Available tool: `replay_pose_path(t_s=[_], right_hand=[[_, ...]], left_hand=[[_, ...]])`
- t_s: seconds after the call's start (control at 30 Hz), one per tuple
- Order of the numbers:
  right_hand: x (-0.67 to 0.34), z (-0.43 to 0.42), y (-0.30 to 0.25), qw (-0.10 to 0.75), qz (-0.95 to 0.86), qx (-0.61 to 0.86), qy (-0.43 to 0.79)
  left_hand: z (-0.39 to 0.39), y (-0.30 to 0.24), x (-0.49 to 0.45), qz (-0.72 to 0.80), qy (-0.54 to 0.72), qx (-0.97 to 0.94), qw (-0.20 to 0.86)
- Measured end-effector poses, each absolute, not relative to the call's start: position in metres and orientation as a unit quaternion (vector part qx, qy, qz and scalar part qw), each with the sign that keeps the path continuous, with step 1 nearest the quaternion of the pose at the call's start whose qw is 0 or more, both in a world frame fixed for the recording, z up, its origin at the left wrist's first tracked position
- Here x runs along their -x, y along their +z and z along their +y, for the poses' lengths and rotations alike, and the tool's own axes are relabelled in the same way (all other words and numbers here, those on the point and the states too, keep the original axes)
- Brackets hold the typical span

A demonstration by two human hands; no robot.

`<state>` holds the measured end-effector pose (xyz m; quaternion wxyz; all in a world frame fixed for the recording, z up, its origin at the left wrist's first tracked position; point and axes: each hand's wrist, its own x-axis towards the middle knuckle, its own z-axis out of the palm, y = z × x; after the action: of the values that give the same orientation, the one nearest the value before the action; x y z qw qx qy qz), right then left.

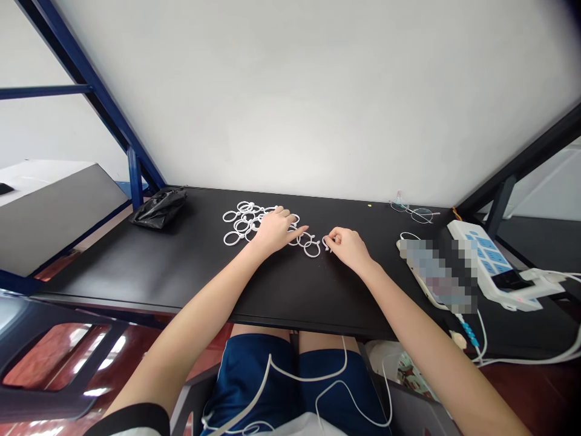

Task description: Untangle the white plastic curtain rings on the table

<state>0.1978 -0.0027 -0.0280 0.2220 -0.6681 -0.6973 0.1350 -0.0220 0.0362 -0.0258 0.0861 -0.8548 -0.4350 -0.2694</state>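
Note:
A loose heap of white plastic rings with small clips (240,224) lies on the black desktop (181,266). My left hand (275,231) rests on the right side of the heap, its fingers spread and the forefinger reaching right over a ring. My right hand (347,248) is a little farther right, its fingertips pinched on a small white plastic piece (326,243). Just left of that pinch lies a single white ring (311,247), with a short gap between it and my fingers. The rings under my left palm are hidden.
A black plastic bag (160,208) lies at the desk's left. Thin wire-framed glasses (421,214) sit at the back right. A white power strip (485,260) and a blurred flat device (438,272) occupy the right, with white cables (481,357) trailing below the front edge.

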Motion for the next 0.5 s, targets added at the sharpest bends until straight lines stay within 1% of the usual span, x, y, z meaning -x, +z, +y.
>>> replay_pose_path(t_s=[0.17,0.27,0.5], right_hand=[[-0.195,-0.0041,-0.0258,0.23,-0.698,0.664,0.138],[-0.1936,-0.0049,-0.0243,0.234,-0.701,0.656,0.153],[-0.1909,-0.0072,-0.0206,0.226,-0.697,0.662,0.16]], left_hand=[[0.0304,-0.022,0.0159,-0.388,-0.327,0.859,0.067],[0.0283,-0.0242,0.0131,-0.371,-0.338,0.863,0.056],[0.0285,-0.0295,0.0113,-0.352,-0.353,0.864,0.071]])
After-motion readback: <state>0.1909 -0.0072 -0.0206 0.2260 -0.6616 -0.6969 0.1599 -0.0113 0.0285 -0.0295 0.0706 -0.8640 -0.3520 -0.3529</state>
